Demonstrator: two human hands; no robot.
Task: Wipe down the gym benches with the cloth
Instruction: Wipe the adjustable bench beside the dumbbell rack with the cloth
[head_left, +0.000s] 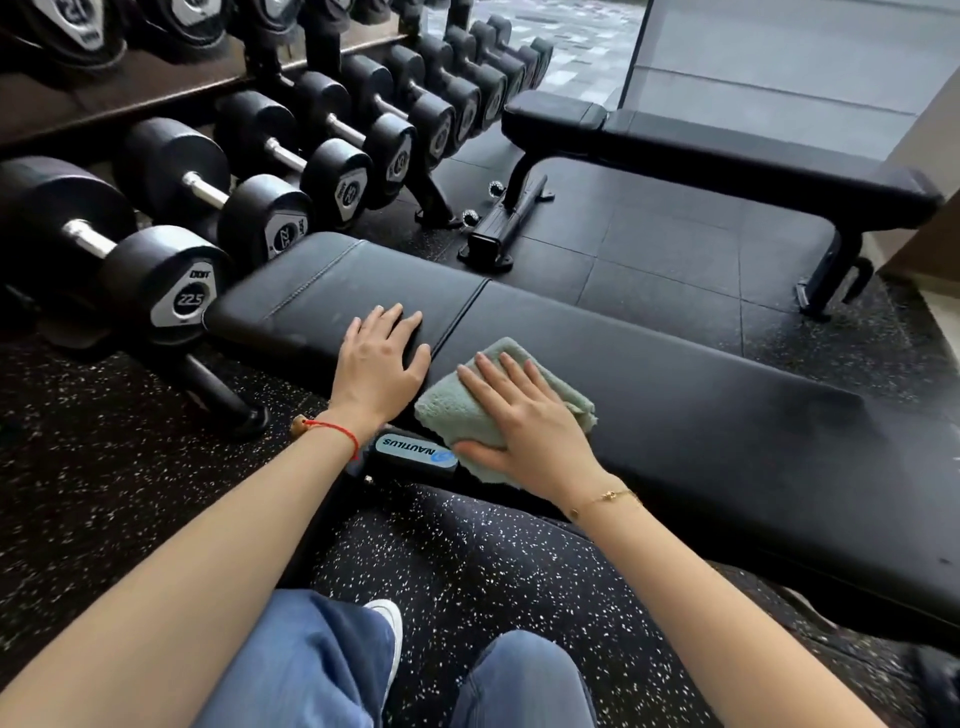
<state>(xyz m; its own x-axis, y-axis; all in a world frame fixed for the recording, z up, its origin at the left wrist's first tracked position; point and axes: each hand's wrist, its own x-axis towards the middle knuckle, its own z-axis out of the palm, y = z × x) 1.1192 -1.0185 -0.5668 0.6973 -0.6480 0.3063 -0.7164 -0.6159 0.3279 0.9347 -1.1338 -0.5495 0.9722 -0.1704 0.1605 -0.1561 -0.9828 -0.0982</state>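
While both arms reached forward from six o'clock, the near desk (649, 374), a black padded gym bench, ran from nine o'clock toward four o'clock across the middle of the view. Left hand (382, 358): flat, palm down, fingers spread, resting on the shorter pad just left of the seam; holding nothing. Red string bracelet (332, 431) at its wrist. Right hand (524, 421): flat and open, fingers extended, pressed on top of the cloth (467, 410), thumb at the cloth's near edge. Cloth: pale green, folded, lying on the longer pad just right of the seam, at the pad's near edge, partly overhanging it. Thin gold bracelet (605, 499) at the right wrist. Blue-and-black label (415, 454) reading NAUTILUS, on the frame below the pads, between the two wrists. Second desk (727, 150), same black kind, at one o'clock, well apart from the first. Dumbbell rack (234, 171) at ten to eleven o'clock, nearest dumbbell marked 22.5. Speckled rubber floor (130, 493) below; blue trousers (311, 665) at six o'clock.
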